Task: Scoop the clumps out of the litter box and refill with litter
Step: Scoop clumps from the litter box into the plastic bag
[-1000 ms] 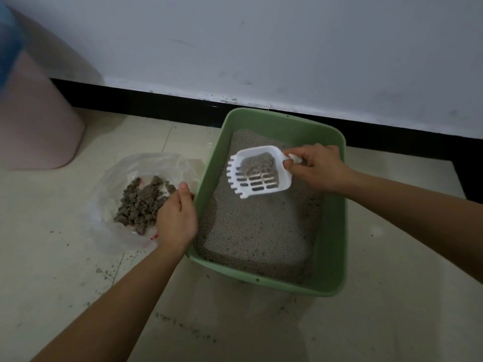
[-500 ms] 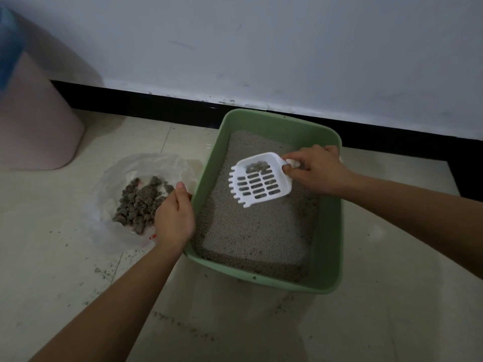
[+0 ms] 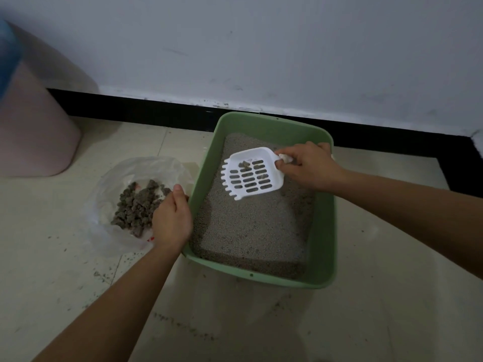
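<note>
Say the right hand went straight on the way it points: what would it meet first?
Likely the litter box's left wall, beside the left hand; depth is unclear, so the scoop might pass over.

I can read no text, brand or number anywhere. The only print I see is a small red mark (image 3: 150, 239) on the plastic bag (image 3: 109, 239), beside the left hand (image 3: 171, 220), too small to read.

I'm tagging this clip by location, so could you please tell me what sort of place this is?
Probably a room in a home: a green litter box sits on a pale tiled floor close to a white wall with a black skirting board, and a pink bin stands nearby.
</note>
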